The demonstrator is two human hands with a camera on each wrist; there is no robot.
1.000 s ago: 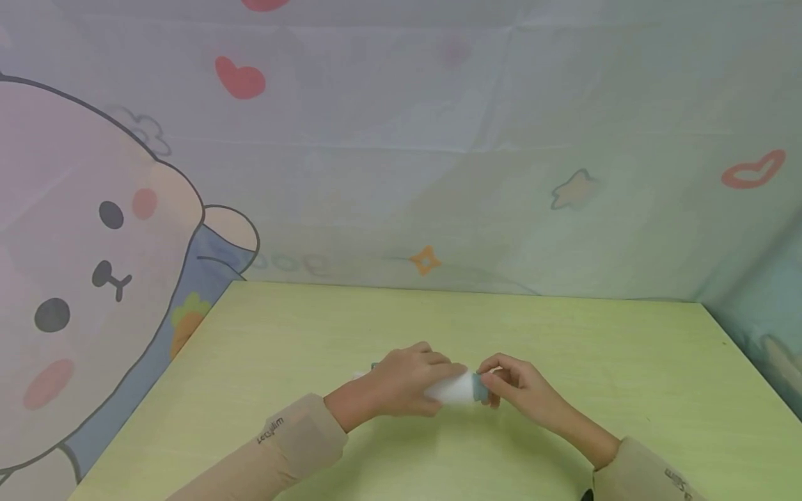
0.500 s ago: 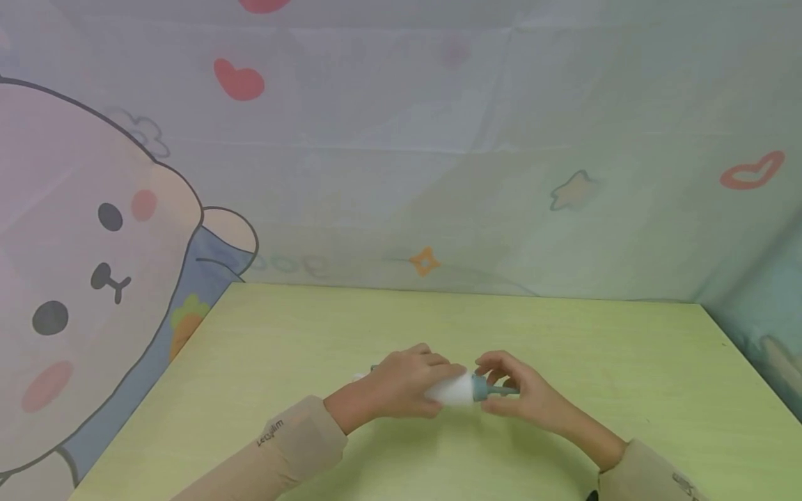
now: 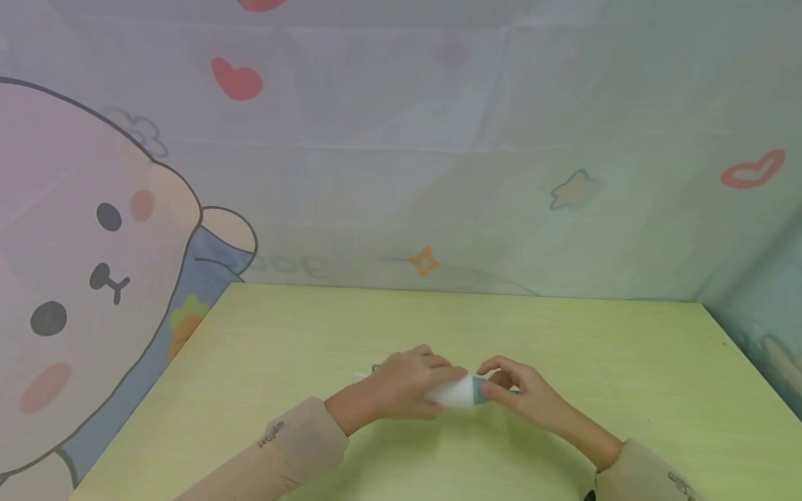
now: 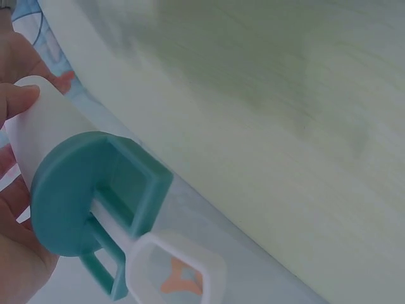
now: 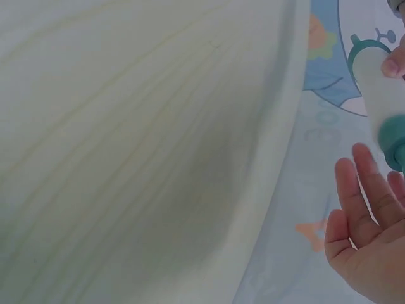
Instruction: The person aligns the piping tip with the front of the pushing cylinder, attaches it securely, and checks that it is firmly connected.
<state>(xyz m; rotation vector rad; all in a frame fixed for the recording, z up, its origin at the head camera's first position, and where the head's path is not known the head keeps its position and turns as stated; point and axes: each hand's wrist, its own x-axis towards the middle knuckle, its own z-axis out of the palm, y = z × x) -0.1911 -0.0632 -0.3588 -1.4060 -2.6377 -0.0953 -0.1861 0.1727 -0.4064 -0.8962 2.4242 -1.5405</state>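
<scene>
A toy syringe with a white barrel [image 3: 454,392] and teal nozzle end [image 3: 480,391] is held sideways above the table in the head view. My left hand [image 3: 407,383] grips the barrel from above. In the left wrist view, its teal finger-grip flange [image 4: 69,196] and white plunger ring [image 4: 177,266] face the camera. The thumb of my right hand [image 3: 526,393] lies against the nozzle end, index finger bent over it, and a thin teal tip shows beside the palm. The right wrist view shows its other fingers [image 5: 373,196] spread, with thumb and index contact cut off.
A pale yellow-green table [image 3: 301,320] extends beneath both hands. Behind it hangs a printed cloth backdrop [image 3: 388,195] with a cartoon bear [image 3: 81,264] at the left.
Half a second ago my right thumb and fingers were spread around the nozzle, showing its thin tip; now they have closed in on it again. My left hand stays on the barrel.
</scene>
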